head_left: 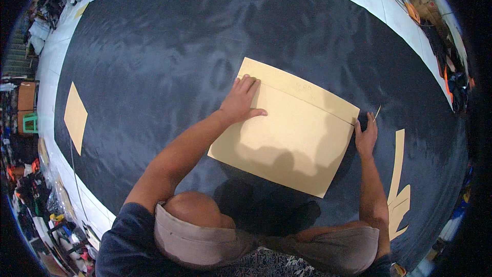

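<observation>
Three tan card pieces on the black sheet [154, 61]. My left hand [241, 102] lies spread flat on the big pattern [287, 133]; right hand [366, 136] at its right edge pinching, I think, a thin marker [377, 112].

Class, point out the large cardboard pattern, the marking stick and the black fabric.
large cardboard pattern [287, 143], head view, its middle.
marking stick [377, 113], head view, mid-shaft.
black fabric [164, 61], head view, bare stretch.

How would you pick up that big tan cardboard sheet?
Take the big cardboard sheet by its near corner, coming from the person's side. It lies flat on the black fabric, and that corner is clear of both hands.
</observation>
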